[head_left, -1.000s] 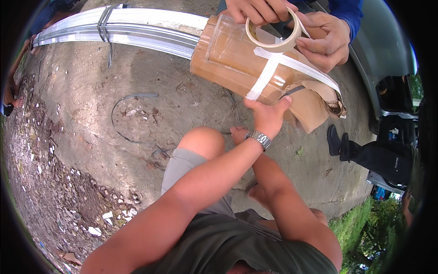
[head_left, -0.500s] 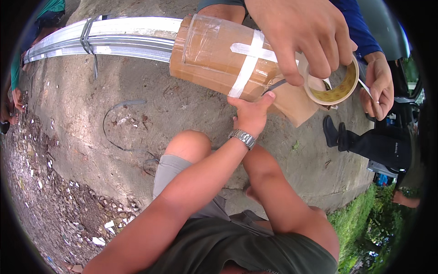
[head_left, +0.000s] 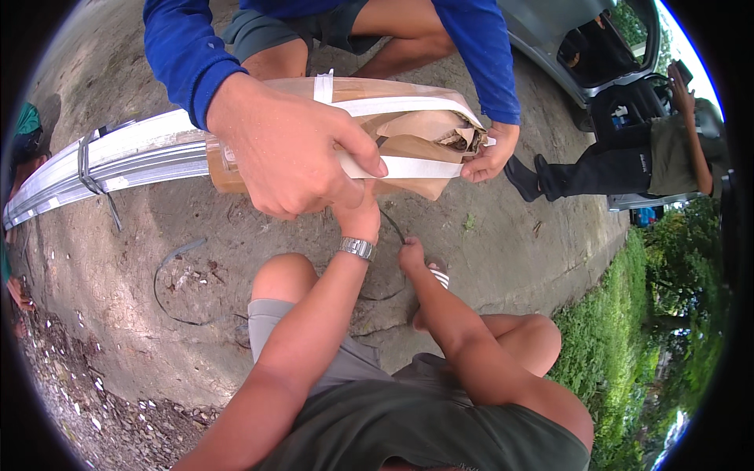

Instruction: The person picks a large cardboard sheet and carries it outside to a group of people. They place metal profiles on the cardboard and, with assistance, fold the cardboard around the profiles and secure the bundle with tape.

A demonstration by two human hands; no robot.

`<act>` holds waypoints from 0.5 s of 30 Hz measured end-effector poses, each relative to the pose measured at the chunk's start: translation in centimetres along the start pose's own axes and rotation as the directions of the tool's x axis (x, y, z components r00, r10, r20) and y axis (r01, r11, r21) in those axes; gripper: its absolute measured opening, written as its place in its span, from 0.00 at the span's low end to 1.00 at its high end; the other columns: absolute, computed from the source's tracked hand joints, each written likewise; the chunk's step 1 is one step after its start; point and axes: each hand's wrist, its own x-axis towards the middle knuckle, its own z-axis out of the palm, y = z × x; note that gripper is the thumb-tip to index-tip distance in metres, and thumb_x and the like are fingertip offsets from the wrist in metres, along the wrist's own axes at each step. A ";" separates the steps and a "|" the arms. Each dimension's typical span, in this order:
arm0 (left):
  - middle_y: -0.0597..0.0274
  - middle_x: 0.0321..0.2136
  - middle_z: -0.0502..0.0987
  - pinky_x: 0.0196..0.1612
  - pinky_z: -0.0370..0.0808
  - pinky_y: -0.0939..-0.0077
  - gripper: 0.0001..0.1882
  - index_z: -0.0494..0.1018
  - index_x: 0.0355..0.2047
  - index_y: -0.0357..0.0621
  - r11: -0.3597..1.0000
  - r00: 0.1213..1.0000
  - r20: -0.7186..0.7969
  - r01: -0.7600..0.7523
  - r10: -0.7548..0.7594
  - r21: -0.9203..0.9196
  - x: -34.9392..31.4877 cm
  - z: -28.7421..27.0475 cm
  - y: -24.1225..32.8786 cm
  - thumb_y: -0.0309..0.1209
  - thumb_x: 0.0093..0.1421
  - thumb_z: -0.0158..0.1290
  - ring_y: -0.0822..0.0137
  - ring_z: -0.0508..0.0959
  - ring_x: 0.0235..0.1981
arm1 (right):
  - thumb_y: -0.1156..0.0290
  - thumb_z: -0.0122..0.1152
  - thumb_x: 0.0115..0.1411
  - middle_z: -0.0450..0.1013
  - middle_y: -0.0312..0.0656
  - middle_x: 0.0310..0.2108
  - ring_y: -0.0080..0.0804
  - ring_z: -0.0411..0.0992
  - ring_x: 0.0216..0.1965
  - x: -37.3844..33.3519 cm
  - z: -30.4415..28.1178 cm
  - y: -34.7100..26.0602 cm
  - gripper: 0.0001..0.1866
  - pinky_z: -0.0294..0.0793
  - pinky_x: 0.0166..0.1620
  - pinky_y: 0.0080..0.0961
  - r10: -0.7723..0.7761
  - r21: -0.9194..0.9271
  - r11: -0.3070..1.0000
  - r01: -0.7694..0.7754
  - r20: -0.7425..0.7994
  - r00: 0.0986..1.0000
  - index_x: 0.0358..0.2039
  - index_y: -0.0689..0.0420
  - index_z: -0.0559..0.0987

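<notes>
A long bundle of silver metal profiles (head_left: 141,157) has its right end wrapped in brown cardboard (head_left: 225,174) with white tape (head_left: 408,104) across it. My left hand (head_left: 359,217), below the watch, reaches up to the cardboard's near side; a co-worker's hand hides its fingers. Below the wrapped end, my right hand (head_left: 411,255) is closed on a thin dark strap (head_left: 393,224) running up to the cardboard. The co-worker's near hand (head_left: 290,149) and other hand (head_left: 491,153) hold a white tape strip (head_left: 420,168) stretched along the near side.
A dark strap (head_left: 86,166) binds the profiles at left. A loose strap (head_left: 159,286) lies on the ground. Rubble (head_left: 102,408) covers the lower left. A standing person (head_left: 613,165) and a vehicle (head_left: 542,39) are at right, beside grass (head_left: 597,337). Another person is at the left edge.
The co-worker's hands have shifted left, stretching white tape along the cardboard; the tape roll is no longer visible. My right hand now shows lower, apart from the left, holding the strap.
</notes>
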 end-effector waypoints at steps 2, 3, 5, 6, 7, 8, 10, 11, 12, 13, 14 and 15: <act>0.47 0.59 0.68 0.60 0.69 0.63 0.36 0.56 0.62 0.30 0.988 0.992 -0.121 0.002 -0.021 -0.152 -0.4 0.4 1.0 0.34 0.62 0.64 0.59 0.71 0.58 | 0.71 0.60 0.61 0.77 0.45 0.27 0.35 0.75 0.27 -1.2 -1.7 -1.7 0.08 0.74 0.30 0.38 -0.033 -0.057 0.998 0.039 0.102 0.994 0.39 0.61 0.81; 0.45 0.61 0.65 0.63 0.66 0.63 0.41 0.52 0.63 0.28 0.985 0.989 -0.139 0.025 -0.049 -0.170 -0.7 0.7 1.5 0.35 0.61 0.65 0.58 0.68 0.61 | 0.71 0.61 0.61 0.77 0.44 0.25 0.35 0.75 0.27 -1.8 -2.5 -3.0 0.09 0.74 0.31 0.38 -0.030 -0.088 0.995 0.043 0.146 0.989 0.39 0.61 0.81; 0.42 0.66 0.56 0.68 0.61 0.63 0.53 0.38 0.67 0.28 0.969 0.990 -0.127 0.034 -0.067 -0.243 -1.0 0.9 2.6 0.37 0.60 0.67 0.57 0.62 0.65 | 0.69 0.61 0.62 0.80 0.52 0.29 0.44 0.79 0.35 -2.7 -4.4 -5.7 0.12 0.76 0.40 0.38 -0.054 -0.138 0.986 0.091 0.248 0.967 0.41 0.63 0.82; 0.41 0.66 0.55 0.69 0.59 0.62 0.55 0.36 0.67 0.29 0.971 0.991 -0.119 0.026 -0.056 -0.239 -1.1 0.8 3.0 0.38 0.59 0.68 0.57 0.62 0.65 | 0.68 0.61 0.62 0.81 0.55 0.31 0.49 0.80 0.38 -3.0 -5.2 -6.8 0.13 0.76 0.45 0.39 -0.096 -0.130 0.981 0.142 0.306 0.947 0.41 0.65 0.83; 0.41 0.67 0.54 0.69 0.58 0.61 0.58 0.34 0.67 0.30 0.971 0.993 -0.111 0.018 -0.045 -0.237 -1.1 0.8 3.2 0.38 0.58 0.69 0.56 0.61 0.65 | 0.68 0.61 0.63 0.81 0.54 0.30 0.48 0.80 0.36 -3.2 -5.6 -7.6 0.12 0.77 0.43 0.39 -0.105 -0.150 0.977 0.151 0.278 0.955 0.40 0.65 0.84; 0.40 0.67 0.53 0.70 0.57 0.61 0.60 0.32 0.67 0.31 0.968 0.994 -0.100 0.023 -0.049 -0.249 -1.0 0.8 3.4 0.39 0.57 0.70 0.55 0.60 0.66 | 0.68 0.61 0.63 0.81 0.52 0.29 0.46 0.80 0.33 -3.2 -5.8 -8.2 0.12 0.77 0.40 0.38 -0.143 -0.143 0.972 0.184 0.257 0.956 0.38 0.64 0.84; 0.39 0.67 0.54 0.71 0.56 0.60 0.60 0.34 0.67 0.30 0.975 0.992 -0.121 0.006 -0.034 -0.222 -1.0 0.8 3.4 0.40 0.56 0.71 0.55 0.60 0.66 | 0.68 0.60 0.63 0.80 0.47 0.27 0.42 0.78 0.27 -3.1 -6.8 -8.9 0.11 0.76 0.33 0.38 -0.082 -0.068 0.993 0.099 0.217 0.973 0.38 0.62 0.84; 0.39 0.67 0.54 0.71 0.56 0.60 0.60 0.34 0.67 0.30 0.972 0.992 -0.120 0.015 -0.045 -0.236 -0.9 0.8 3.3 0.40 0.56 0.71 0.55 0.60 0.66 | 0.69 0.60 0.63 0.79 0.45 0.26 0.39 0.76 0.24 -2.9 -7.5 -9.2 0.10 0.74 0.29 0.37 0.019 0.004 1.000 -0.020 0.207 0.978 0.39 0.61 0.84; 0.39 0.67 0.54 0.71 0.56 0.60 0.60 0.35 0.67 0.30 0.981 0.990 -0.137 0.004 -0.031 -0.196 -0.8 0.8 3.3 0.40 0.56 0.71 0.54 0.60 0.66 | 0.69 0.59 0.63 0.78 0.42 0.25 0.36 0.75 0.21 -2.8 -8.3 -9.5 0.10 0.73 0.24 0.37 0.140 0.080 0.984 -0.157 0.185 0.973 0.40 0.59 0.84; 0.39 0.67 0.54 0.71 0.56 0.60 0.60 0.35 0.67 0.30 0.984 0.989 -0.144 0.004 -0.030 -0.178 -0.8 0.8 3.2 0.40 0.56 0.71 0.54 0.60 0.67 | 0.70 0.58 0.64 0.75 0.39 0.24 0.31 0.70 0.19 -2.8 -9.0 -9.8 0.09 0.68 0.21 0.34 0.164 0.191 0.962 -0.196 0.173 0.971 0.41 0.57 0.82; 0.39 0.67 0.54 0.71 0.56 0.60 0.60 0.35 0.67 0.30 0.983 0.989 -0.142 0.011 -0.038 -0.182 -0.7 0.9 3.2 0.39 0.56 0.71 0.54 0.60 0.67 | 0.71 0.57 0.65 0.72 0.36 0.23 0.27 0.65 0.17 -2.9 -9.8 -10.2 0.08 0.63 0.18 0.31 0.211 0.301 0.921 -0.247 0.148 0.966 0.43 0.55 0.79; 0.39 0.67 0.54 0.71 0.56 0.60 0.59 0.35 0.67 0.30 0.987 0.987 -0.156 -0.002 -0.024 -0.162 -0.6 1.0 3.1 0.39 0.56 0.71 0.54 0.60 0.67 | 0.72 0.55 0.66 0.69 0.32 0.21 0.23 0.61 0.15 -2.9 -10.6 -10.7 0.08 0.58 0.15 0.28 0.277 0.406 0.863 -0.300 0.117 0.954 0.45 0.53 0.77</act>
